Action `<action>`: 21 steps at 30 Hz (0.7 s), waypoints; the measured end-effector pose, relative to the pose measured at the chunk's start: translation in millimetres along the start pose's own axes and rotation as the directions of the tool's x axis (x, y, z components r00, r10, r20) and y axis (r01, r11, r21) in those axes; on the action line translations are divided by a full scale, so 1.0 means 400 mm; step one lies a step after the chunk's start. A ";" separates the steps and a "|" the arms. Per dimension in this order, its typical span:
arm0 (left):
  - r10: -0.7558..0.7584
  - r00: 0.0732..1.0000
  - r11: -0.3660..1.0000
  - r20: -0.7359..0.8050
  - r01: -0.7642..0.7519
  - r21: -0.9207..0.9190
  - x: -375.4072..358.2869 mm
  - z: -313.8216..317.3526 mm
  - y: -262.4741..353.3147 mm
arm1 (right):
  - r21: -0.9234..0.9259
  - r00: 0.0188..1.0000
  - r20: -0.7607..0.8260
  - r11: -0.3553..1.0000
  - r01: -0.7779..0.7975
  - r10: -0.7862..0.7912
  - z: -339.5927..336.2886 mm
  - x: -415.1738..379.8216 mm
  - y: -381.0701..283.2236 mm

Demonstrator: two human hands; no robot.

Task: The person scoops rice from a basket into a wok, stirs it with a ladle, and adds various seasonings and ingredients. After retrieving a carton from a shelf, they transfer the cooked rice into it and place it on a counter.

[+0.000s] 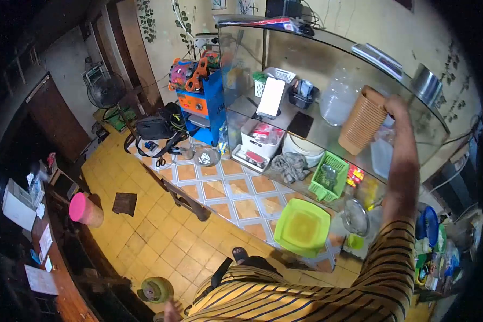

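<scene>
My right hand [396, 107] is raised at the upper right, its fingers closed at the top end of a tall stack of brown baskets or trays [363, 122]. The stack leans on the glass shelf, beside a clear plastic bag [338, 99] and a translucent container [381, 156]. Low at the bottom edge, my left hand [172, 310] is partly in view near a green gas cylinder [155, 290]; its fingers are blurred and cut off by the frame.
A light green basin [302, 227] stands on the tiled table [236, 188]. On the shelf are a white phone [271, 97] and a dark phone [300, 124]. A green basket [328, 177] sits below. A pink-topped bin [86, 210] stands on the floor.
</scene>
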State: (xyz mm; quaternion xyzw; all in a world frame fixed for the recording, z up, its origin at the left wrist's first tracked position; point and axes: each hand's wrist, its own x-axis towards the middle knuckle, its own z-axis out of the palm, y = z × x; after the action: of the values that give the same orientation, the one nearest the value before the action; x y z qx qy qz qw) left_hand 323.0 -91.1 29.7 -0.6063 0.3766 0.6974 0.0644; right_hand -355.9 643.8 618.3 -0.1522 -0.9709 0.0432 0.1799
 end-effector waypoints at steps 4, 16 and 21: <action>-0.006 0.986 0.998 0.168 -0.005 0.065 0.061 0.004 0.005 | -0.178 0.998 -0.029 0.983 0.043 -0.049 0.018 0.065 0.016; 0.375 0.920 0.859 0.110 -0.390 0.330 0.010 0.418 0.440 | 0.006 0.944 0.275 0.981 -0.193 0.184 -0.018 0.141 0.089; 0.392 0.900 0.802 0.193 -0.436 0.408 0.009 0.475 0.504 | 0.376 0.853 0.506 0.857 -0.352 0.128 -0.006 0.217 0.224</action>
State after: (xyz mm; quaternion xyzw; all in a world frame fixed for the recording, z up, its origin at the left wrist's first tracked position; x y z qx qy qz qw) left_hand 60.3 -120.7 113.0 -0.4433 0.6441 0.6200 0.0648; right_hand -407.2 756.0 637.2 -0.2145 -0.9196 0.3274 -0.0338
